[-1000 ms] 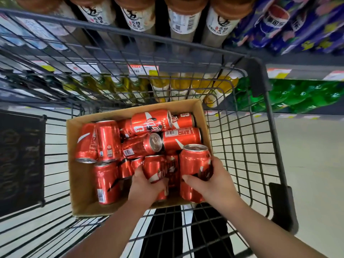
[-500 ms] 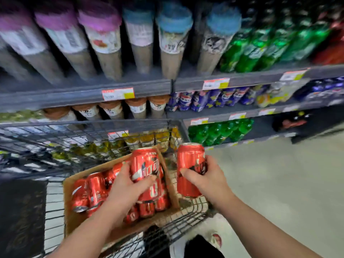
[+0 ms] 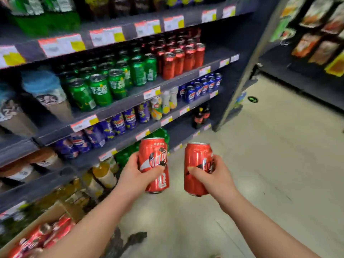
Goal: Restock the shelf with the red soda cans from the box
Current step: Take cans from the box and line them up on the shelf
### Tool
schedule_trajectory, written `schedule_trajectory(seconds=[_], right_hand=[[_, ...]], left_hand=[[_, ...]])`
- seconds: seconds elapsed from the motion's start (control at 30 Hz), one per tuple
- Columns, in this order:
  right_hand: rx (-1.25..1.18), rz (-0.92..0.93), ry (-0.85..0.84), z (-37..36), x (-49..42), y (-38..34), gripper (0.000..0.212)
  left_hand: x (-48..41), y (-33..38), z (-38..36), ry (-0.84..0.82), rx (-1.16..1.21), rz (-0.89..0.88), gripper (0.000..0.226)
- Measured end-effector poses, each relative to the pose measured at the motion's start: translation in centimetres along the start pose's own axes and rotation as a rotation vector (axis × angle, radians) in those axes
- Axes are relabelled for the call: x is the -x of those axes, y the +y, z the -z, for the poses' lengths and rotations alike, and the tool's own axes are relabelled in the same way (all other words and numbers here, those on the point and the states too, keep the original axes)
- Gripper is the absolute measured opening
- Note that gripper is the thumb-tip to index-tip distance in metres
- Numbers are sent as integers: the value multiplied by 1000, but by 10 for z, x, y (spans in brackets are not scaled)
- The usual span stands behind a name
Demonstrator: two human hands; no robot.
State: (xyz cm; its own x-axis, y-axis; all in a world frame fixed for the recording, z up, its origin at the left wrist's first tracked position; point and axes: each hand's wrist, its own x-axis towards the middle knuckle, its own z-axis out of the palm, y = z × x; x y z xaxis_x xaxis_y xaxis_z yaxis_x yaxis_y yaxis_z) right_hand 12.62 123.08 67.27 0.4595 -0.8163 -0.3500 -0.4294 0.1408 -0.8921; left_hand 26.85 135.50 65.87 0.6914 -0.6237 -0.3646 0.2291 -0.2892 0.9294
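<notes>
2 red soda cans are held upright side by side in front of the shelf: the left can point(image 3: 154, 164) is wrapped by the left hand point(image 3: 138, 175), the right can point(image 3: 197, 168) by the right hand point(image 3: 214, 176). More red cans point(image 3: 183, 59) stand on a shelf point(image 3: 178, 79) above beside green cans point(image 3: 115, 81). The box point(image 3: 54, 211) with further cans sits at the lower left.

Two cans up front side by side, left can point(image 3: 154, 164) in the left hand point(image 3: 136, 175), right can point(image 3: 197, 168) in the right hand point(image 3: 214, 178); box point(image 3: 42, 231) low left, shelf point(image 3: 119, 107) behind.
</notes>
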Motion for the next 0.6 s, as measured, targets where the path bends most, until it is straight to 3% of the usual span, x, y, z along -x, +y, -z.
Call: schedule_trajectory(seconds=[0.13,0.2,0.3,0.43,0.6], right_hand=[[-29,8,75,119,-36,20,42],[-28,17,110,174,-53,26,47],[-22,28,158,241,-74,28,47],[-51,41,186,297,-95,20,54],[-99,32,192,337,-140,5,49]], left_hand=[[-16,11,-126,-75,-10,2,42],[-21,20,-185,-112,6,4,39],[-30,32,-256,-167,38,18,59],[-43,56,-313,-191,28,9,50],[-79,89,-356,-182,-13,-17,83]])
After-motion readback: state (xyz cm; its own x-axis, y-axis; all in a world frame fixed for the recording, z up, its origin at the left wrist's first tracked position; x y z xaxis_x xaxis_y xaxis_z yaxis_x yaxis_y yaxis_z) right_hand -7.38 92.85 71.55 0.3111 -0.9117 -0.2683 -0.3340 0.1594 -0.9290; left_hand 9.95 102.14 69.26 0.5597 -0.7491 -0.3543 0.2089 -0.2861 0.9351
